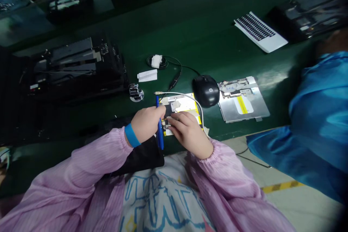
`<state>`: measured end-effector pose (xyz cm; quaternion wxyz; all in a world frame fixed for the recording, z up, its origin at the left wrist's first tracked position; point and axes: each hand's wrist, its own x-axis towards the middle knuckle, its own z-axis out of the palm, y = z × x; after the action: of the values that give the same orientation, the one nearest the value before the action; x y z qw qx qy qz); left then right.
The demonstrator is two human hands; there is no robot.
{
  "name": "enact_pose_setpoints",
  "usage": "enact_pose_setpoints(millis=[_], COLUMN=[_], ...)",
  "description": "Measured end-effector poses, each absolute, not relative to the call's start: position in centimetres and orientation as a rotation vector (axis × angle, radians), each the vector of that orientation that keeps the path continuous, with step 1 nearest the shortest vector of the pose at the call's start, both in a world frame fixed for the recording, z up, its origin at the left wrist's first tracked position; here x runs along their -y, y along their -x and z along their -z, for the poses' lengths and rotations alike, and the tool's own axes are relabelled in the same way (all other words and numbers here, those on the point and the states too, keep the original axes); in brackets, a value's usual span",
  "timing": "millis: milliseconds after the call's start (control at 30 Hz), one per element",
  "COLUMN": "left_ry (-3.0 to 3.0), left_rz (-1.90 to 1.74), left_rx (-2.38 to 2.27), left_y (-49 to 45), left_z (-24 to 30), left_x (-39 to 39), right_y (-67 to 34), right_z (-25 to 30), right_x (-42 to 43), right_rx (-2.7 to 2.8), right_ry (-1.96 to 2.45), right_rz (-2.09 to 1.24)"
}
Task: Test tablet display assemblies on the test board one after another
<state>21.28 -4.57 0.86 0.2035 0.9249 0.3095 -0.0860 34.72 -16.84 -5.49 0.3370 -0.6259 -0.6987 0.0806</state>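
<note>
On my feed a dark green table (168, 40) fills much of the view, and I take my bearings from the black mouse (206, 91) near its front edge. The opened panel (190, 105) I am working on, edged with yellow strips, lies on the tabletop just left of the mouse. My left hand (145, 123), left of the mouse and nearer to me, is closed around a blue pen (161, 140). My right hand (191, 134), nearer than the mouse and slightly left of it, has its fingertips down at the opened panel; I can't tell whether they pinch anything. A white cable (198, 103) arcs between that panel and the mouse.

Just right of the mouse I see a silvery panel (259, 105) with a yellow strip on its pale label. Left of the mouse and farther off lie a coiled black cable (164, 63) with a white wrap, a white strip (147, 76) and a small chrome counter (136, 93). Well left of the mouse stands a dark stack of parts (78, 61). Beyond the mouse to the right, a white keyboard piece (259, 32) lies at an angle.

Past the table edge, nearer and right of the mouse, pale floor (244, 143) shows, marked by a yellow-and-black stripe (282, 186). A co-worker's blue sleeve (320, 87) fills the space well right of the mouse.
</note>
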Motion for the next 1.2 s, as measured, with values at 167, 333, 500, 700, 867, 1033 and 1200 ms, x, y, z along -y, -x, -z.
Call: enact_pose_setpoints(millis=[167, 333, 500, 700, 867, 1033, 1200], left_ry=[-2.48, -2.581, -2.685, -2.712, -2.673, -2.483, -2.197], left_rz=[0.193, 0.234, 0.278, 0.336, 0.335, 0.108, -0.145], left_rx=[-0.859, -0.868, -0.842, -0.847, -0.851, -0.761, -0.88], left_y=[-21.2, -21.4, -21.5, -21.7, -21.8, -21.0, -15.4], left_z=[-1.0, -0.8, -0.5, -1.0, -0.8, -1.8, -5.9], left_x=[4.4, 4.4, 4.7, 4.9, 5.0, 4.6, 3.5], right_y=[-34.7, -34.7, -34.6, -34.5, -34.0, -33.4, -33.4], right_z=[5.6, 5.7, 5.6, 5.6, 5.5, 5.3, 4.9], right_x=[16.9, 16.9, 17.0, 17.1, 17.1, 17.2, 17.5], right_rx=[1.818, 1.808, 1.803, 1.885, 1.937, 1.934, 1.877], right_ry=[1.638, 1.629, 1.644, 1.691, 1.735, 1.84, 1.797], right_rz=[-0.206, -0.196, -0.208, -0.144, -0.07, -0.098, -0.249])
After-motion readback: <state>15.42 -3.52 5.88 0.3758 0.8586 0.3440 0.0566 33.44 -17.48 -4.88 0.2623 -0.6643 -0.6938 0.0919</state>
